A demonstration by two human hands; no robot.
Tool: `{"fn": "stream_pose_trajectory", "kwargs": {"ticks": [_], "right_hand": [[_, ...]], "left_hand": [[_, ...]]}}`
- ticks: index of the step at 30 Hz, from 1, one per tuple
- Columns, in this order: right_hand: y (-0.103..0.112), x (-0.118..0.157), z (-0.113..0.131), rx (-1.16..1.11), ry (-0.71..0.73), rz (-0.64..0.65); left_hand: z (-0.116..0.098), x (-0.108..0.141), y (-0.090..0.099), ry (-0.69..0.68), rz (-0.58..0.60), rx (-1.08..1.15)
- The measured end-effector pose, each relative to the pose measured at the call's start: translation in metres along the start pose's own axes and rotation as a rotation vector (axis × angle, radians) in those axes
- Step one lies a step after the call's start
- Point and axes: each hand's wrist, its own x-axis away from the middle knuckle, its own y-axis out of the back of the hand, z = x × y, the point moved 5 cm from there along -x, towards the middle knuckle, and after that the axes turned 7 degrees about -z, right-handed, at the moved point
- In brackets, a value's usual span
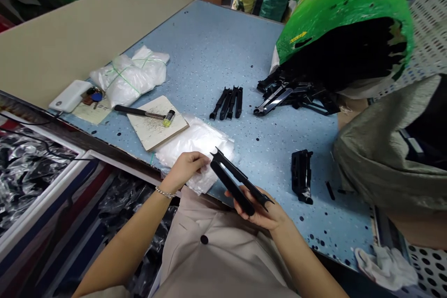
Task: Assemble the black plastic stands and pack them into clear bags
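Note:
Two long black plastic parts (pixel 232 177) lie in my right hand (pixel 260 209), its fingers wrapped round their lower ends. Beside their upper ends, my left hand (pixel 191 167) is closed, fingertips pressed together over the clear plastic bags (pixel 195 142); what it pinches, if anything, is too small to make out. Farther back, several similar black parts (pixel 226 102) stand in a row on the blue table (pixel 216 42). Another small group of black parts (pixel 301 174) sits to the right of my right hand.
A hammer (pixel 145 112) rests on a square board (pixel 153 135). Wrapped bundles (pixel 129 77) and a white device (pixel 70 97) are at left. Black parts (pixel 296 95) spill from a green sack (pixel 349 4) at right. White gloves (pixel 386 267) lie at the lower right.

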Motion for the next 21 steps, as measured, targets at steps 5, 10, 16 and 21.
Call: {"fn": "stream_pose_trajectory", "kwargs": {"ticks": [5,10,16,21], "right_hand": [[-0.004,-0.001,-0.007,-0.059,-0.092,0.035],[0.013,-0.01,-0.018,-0.032,-0.11,-0.092],[0.02,-0.006,-0.016,0.005,-0.089,-0.164],[0.004,-0.006,-0.027,-0.264,-0.313,0.036]], "left_hand": [[0.007,-0.006,0.002,-0.016,-0.087,-0.036],[0.008,-0.004,0.002,-0.001,-0.036,0.044],[0.012,-0.004,0.007,-0.053,-0.162,0.013],[0.007,0.002,0.005,-0.29,-0.246,-0.079]]}}
